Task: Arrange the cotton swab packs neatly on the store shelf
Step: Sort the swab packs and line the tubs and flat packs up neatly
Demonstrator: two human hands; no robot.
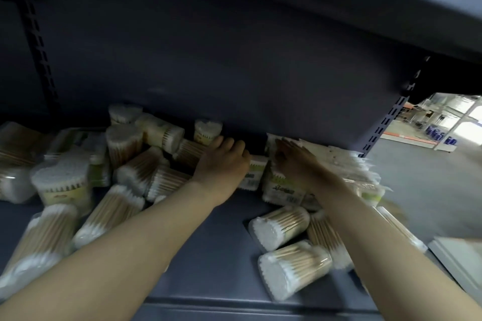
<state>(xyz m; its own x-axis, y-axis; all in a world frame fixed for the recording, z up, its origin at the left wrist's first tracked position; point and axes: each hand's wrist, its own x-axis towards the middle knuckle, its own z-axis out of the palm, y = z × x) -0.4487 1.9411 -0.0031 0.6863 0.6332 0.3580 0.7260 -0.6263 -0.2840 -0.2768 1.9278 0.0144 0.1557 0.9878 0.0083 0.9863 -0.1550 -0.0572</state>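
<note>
Cotton swab packs (281, 227) lie tumbled, pointing every way, on the shelf (208, 237). At centre frame, the left hand (221, 161) rests flat on a pack. The right hand (294, 159), fingers straight, presses upright flat packs (280, 185).

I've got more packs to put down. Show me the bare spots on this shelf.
Bare shelf lies between the two forearms, from the front edge up to the left hand. Left pile and the tubs at front right are crowded; the back right is blurred.

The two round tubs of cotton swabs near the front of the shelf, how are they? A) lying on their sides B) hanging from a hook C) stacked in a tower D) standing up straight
A: both tubs lie tipped over on the shelf, white swab tips facing the camera.
</note>
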